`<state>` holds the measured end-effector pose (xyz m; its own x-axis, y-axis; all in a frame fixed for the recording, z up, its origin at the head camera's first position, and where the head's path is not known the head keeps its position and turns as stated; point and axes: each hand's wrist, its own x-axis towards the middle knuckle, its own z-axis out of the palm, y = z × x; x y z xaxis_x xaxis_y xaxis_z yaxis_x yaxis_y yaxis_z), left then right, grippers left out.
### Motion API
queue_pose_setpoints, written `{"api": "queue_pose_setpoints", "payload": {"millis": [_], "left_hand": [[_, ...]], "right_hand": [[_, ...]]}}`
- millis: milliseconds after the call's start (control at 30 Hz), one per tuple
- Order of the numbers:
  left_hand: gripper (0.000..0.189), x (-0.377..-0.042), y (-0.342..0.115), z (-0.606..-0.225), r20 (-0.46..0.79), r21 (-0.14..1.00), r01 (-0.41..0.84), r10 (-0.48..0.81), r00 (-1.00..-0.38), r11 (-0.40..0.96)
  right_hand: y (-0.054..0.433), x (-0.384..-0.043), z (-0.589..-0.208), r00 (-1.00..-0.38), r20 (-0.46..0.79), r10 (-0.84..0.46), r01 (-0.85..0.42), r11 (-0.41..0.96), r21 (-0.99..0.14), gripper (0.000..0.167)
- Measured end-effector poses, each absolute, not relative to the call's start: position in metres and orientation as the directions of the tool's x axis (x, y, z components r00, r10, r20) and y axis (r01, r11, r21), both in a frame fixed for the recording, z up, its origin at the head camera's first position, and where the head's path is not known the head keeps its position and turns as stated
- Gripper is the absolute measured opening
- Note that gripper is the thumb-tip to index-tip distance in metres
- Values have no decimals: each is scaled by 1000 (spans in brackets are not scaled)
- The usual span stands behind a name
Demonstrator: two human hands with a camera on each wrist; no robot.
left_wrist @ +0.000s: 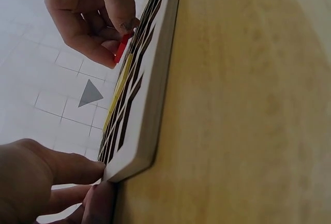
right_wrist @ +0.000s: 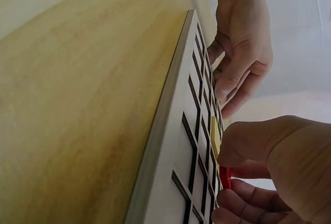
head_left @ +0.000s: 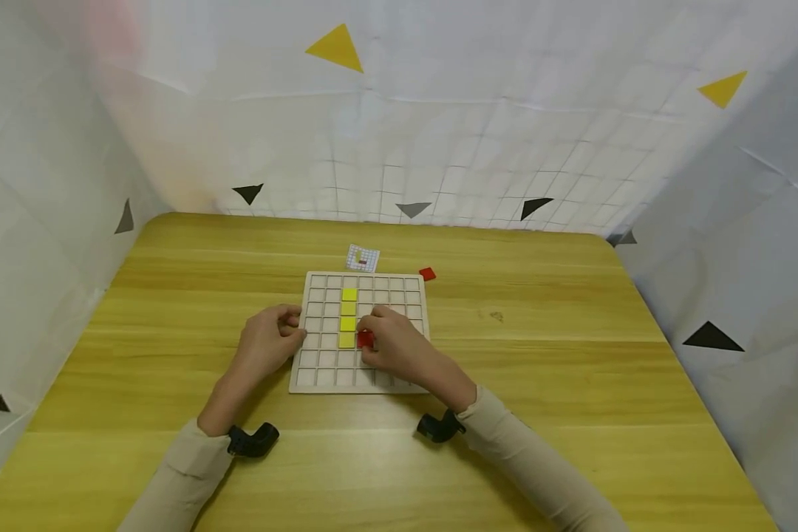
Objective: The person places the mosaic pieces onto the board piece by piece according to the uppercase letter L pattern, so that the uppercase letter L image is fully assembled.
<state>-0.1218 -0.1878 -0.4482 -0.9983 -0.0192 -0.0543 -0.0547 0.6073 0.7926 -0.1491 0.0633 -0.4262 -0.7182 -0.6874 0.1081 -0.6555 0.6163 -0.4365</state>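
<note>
A pale wooden grid board (head_left: 318, 377) lies on the table, with a column of yellow square tiles (head_left: 348, 324) set in its cells. My right hand (head_left: 399, 343) pinches a red square tile (head_left: 365, 339) between thumb and fingers, low over the cell right of the lowest yellow tile. In the left wrist view this red tile (left_wrist: 122, 48) is tilted at the board surface. My left hand (head_left: 269, 340) holds the board's left edge, with thumb and fingertips at the rim. The right fingers partly hide the red tile and the cells beneath.
Another red tile (head_left: 427, 274) lies just past the board's far right corner. Behind the board is a small printed pattern card (head_left: 362, 258). The wooden table (head_left: 539, 384) is bounded by white patterned sheets (head_left: 452, 133) at the back and sides.
</note>
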Motion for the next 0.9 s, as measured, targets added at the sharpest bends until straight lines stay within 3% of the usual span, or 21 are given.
{"api": "queue_pose_setpoints", "payload": {"millis": [900], "left_hand": [[43, -121, -188, -446, -55, 793, -50, -12, -998, 607]], "right_hand": [[62, -153, -429, -732, 36, -680, -625, 650, -432, 26]]}}
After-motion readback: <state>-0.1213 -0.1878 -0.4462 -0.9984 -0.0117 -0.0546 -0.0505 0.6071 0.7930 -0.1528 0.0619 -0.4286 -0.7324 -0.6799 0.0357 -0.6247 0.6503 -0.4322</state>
